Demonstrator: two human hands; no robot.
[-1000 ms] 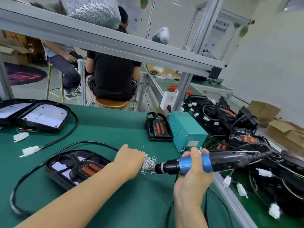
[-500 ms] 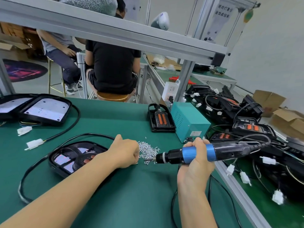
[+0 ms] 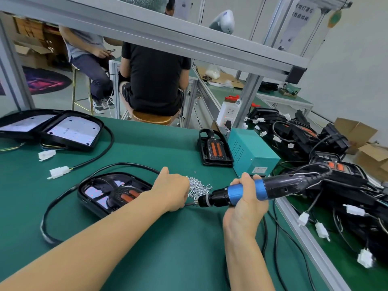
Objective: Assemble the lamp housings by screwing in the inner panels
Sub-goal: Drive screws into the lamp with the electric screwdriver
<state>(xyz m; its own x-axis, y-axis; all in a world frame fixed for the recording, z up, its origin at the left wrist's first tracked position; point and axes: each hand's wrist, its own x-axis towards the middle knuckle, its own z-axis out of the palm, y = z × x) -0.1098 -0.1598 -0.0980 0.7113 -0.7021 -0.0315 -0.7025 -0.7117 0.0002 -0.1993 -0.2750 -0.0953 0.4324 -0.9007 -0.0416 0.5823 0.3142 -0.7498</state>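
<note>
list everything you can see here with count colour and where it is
open black lamp housing with orange inner parts: one, on the green mat under the left forearm
pile of small silver screws: one, silver, between the hands
blue and black electric screwdriver: one, held level, tip toward the pile
closed black housings with white panels: two, far left
small black housing with orange strips: one, beside the box
teal metal box: one, right of centre
heap of black housings and cables: count unclear, right side
white plug connectors: several, left and right
left hand: at the screw pile, fingertips hidden
right hand: grips the screwdriver
</note>
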